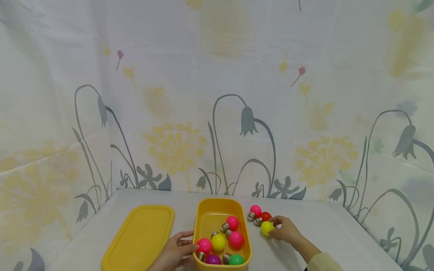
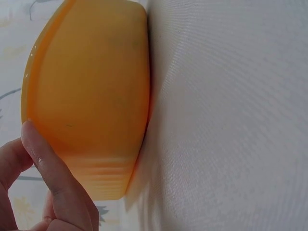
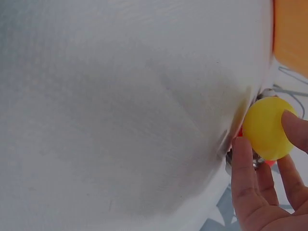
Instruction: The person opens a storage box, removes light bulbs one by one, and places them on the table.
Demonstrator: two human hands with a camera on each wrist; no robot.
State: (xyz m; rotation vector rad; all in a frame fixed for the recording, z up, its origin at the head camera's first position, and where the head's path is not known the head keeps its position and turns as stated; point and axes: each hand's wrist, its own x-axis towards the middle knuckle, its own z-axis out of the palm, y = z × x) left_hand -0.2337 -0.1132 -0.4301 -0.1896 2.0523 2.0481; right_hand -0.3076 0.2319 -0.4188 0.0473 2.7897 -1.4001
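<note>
A yellow plastic box stands on the table with several toy-coloured light bulbs in it: pink, yellow, purple and green, with metal screw bases. At its left wall my left hand grips the rim, fingertips against the outer side in the left wrist view. Right of the box, my right hand holds another yellow bulb by its round end between thumb and fingers, low over the table. Just behind that bulb lie a red bulb and a pink bulb.
A flat yellow lid lies on the white table left of the box. Pale cloth walls printed with flowers enclose the table at the back and both sides.
</note>
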